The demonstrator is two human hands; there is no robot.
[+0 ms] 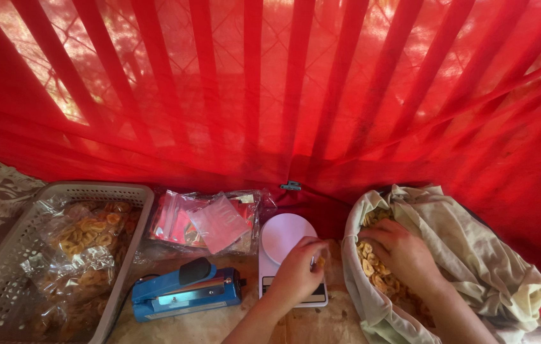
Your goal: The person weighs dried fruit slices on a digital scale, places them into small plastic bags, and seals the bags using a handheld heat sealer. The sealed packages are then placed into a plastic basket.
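My left hand (299, 271) hovers over a small white kitchen scale (281, 239), fingers curled around what looks like a yellow chip. My right hand (403, 255) reaches into a cream cloth sack (474, 255) full of yellow banana chips (367, 258), fingers buried among them. The scale's round platform is bare.
A blue heat sealer (184, 292) lies left of the scale. Behind it sits a pile of clear plastic bags (210, 220). A grey plastic basket (3, 280) at the left holds sealed packets of chips (86, 239). Red fabric (283, 89) hangs across the back.
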